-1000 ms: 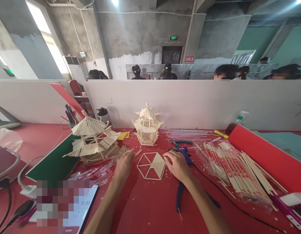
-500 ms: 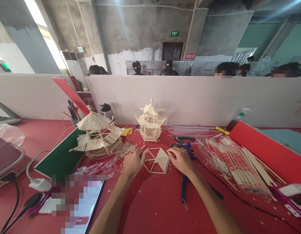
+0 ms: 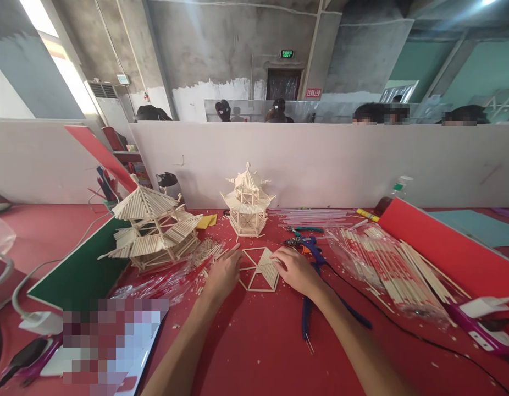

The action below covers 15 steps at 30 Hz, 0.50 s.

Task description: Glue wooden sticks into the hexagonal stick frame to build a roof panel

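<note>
A flat hexagonal frame of thin wooden sticks [image 3: 250, 269] lies on the red table between my hands. Its right part is filled with a slatted panel of sticks laid side by side. My left hand [image 3: 226, 270], fingers drawn together, rests at the frame's left edge; its fingertips are partly hidden. On the other side, my right hand [image 3: 294, 269] has thumb and forefinger curled in at the slatted panel's upper right edge. Whatever small piece either hand pinches is too small to make out. Behind the frame stands a small stick pagoda [image 3: 248, 206].
A larger stick pagoda [image 3: 151, 231] stands at left by a green board [image 3: 79, 269]. Blue-handled pliers [image 3: 306, 319] and a blue glue gun [image 3: 314, 248] lie near my right hand. Bagged sticks [image 3: 386, 267] are at right, a screen device [image 3: 149, 341] at lower left.
The view has shifted slightly, so the scene sits a little further left. My right hand's fingertips have come in over the slatted panel's edge. My left hand stays beside the frame.
</note>
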Tool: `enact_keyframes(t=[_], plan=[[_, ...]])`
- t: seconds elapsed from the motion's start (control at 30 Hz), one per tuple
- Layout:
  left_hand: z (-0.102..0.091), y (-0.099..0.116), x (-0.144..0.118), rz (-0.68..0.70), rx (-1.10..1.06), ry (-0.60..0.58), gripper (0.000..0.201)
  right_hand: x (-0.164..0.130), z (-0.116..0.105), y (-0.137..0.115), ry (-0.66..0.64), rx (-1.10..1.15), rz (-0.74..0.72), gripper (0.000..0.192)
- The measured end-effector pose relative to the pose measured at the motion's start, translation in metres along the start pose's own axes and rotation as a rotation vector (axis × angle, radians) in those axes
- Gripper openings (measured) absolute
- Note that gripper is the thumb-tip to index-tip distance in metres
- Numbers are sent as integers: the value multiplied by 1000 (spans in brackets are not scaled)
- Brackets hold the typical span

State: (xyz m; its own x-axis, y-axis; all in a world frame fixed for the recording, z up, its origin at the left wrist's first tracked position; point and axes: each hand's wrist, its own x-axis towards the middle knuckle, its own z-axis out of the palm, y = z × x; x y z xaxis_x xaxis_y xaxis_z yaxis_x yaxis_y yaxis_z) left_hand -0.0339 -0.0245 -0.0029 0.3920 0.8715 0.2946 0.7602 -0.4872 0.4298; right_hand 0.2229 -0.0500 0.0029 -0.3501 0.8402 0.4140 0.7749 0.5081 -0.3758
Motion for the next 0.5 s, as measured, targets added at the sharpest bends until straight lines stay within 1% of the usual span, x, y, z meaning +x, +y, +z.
enact_keyframes(t=[0.13, 0.27, 0.5], plan=[[14, 10, 0, 74, -39, -16, 22, -2, 7, 0, -52, 30, -14, 22], [27, 16, 1, 119, -49, -44, 24, -5, 10, -3, -96, 52, -20, 29], [35, 16, 2, 122, -3, -40, 19, -5, 9, -7, -140, 74, -10, 27]])
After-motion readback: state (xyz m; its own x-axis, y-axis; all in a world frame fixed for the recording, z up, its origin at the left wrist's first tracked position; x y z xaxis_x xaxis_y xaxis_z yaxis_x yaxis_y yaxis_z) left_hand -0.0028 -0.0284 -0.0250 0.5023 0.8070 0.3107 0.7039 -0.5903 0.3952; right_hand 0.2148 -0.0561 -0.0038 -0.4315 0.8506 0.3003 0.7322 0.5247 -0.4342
